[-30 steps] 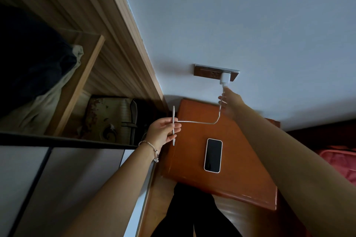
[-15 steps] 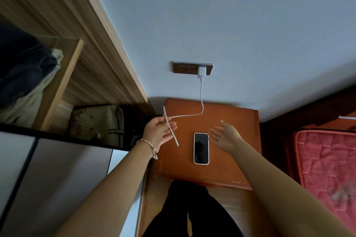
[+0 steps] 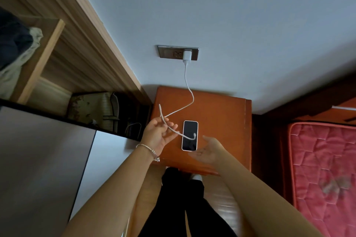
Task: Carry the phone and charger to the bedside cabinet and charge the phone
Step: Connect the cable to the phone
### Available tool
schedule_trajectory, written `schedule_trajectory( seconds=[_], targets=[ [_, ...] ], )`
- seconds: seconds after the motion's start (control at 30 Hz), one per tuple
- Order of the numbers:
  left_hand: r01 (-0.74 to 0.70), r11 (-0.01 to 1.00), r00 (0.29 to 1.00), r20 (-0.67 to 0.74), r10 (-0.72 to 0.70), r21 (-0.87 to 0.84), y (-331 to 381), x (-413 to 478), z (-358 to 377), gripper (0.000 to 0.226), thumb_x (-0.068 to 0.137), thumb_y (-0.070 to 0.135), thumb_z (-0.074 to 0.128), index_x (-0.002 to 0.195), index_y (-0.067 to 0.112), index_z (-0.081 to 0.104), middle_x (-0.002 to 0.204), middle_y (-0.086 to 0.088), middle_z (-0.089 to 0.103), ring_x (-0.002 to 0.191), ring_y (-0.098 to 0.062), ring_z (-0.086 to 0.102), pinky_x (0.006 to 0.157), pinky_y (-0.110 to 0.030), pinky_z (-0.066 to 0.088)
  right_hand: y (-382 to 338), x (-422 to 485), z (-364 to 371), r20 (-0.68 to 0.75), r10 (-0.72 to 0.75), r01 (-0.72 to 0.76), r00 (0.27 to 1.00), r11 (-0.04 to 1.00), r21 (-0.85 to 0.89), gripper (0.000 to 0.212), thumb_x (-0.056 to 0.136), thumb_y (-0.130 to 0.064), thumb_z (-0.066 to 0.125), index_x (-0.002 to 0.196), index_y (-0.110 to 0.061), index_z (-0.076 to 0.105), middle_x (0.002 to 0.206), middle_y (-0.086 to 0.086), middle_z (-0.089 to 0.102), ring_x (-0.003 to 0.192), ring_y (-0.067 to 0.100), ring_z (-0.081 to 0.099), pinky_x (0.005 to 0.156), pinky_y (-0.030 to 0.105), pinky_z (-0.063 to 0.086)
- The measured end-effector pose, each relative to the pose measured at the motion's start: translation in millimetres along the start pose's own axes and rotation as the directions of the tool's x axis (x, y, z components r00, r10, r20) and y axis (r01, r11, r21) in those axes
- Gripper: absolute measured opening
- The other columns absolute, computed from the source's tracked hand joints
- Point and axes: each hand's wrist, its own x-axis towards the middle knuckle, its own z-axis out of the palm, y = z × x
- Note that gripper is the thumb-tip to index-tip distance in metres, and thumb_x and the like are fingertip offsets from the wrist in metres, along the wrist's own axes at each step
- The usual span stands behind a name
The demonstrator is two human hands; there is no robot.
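A white charger plug [image 3: 187,55] sits in the wall socket [image 3: 178,52] above the brown bedside cabinet [image 3: 221,113]. Its white cable [image 3: 189,94] hangs down and runs to my left hand [image 3: 159,133], which holds a loop of it. The cable's free end [image 3: 194,135] curls over the phone [image 3: 190,135], which lies face up with a dark screen on the cabinet top. My right hand [image 3: 209,151] hovers palm up with relaxed fingers just below and right of the phone, holding nothing.
An open wooden wardrobe [image 3: 57,59] with folded clothes and a bag stands to the left. A red mattress [image 3: 323,161] lies to the right. My dark-trousered legs [image 3: 183,208] are in front of the cabinet.
My right hand let go of the plugged-in charger and came down beside the phone. My left hand shifted right, and the cable's free end now dangles over the phone.
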Motion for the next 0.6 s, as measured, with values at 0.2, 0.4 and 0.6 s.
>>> schedule_trajectory(
  seconds=[0.2,0.4,0.6],
  targets=[
    [0.052,0.998,0.998,-0.028,-0.053,-0.022,-30.6,-6.6,-2.0,0.018,0.092,-0.007,0.043,0.097,0.005,0.055,0.086,-0.011,0.063,0.090,-0.025,0.066,0.073,-0.039,0.056,-6.1,6.0,-17.5,0.065,-0.067,0.063,0.996,0.996,0.065,0.027,0.102,-0.025,0.035,0.105,-0.006,0.055,0.101,0.018,0.066,0.099,0.027,0.064,0.092,0.040,0.047],
    [0.149,0.989,0.985,-0.086,-0.146,0.019,-58.9,12.4,-8.0,0.008,0.089,0.002,0.055,0.096,0.004,0.058,0.089,-0.013,0.066,0.088,-0.024,0.069,0.064,-0.032,0.058,-28.4,15.7,-29.7,-0.036,-0.218,0.221,0.975,0.963,0.155,0.031,0.100,-0.020,0.042,0.089,-0.006,0.066,0.055,-0.001,0.052,0.059,0.010,0.048,0.065,0.028,0.050],
    [0.191,0.979,0.965,-0.170,-0.202,-0.078,-82.4,48.4,-34.3,0.006,0.091,0.004,0.052,0.090,0.005,0.058,0.082,-0.008,0.062,0.084,-0.020,0.064,0.084,-0.040,0.053,-47.8,41.3,-60.3,-0.160,-0.316,0.311,0.935,0.949,-0.054,0.032,0.099,-0.031,0.045,0.085,-0.013,0.067,0.047,-0.006,0.037,0.044,0.005,0.031,0.036,0.015,0.035]
  ],
)
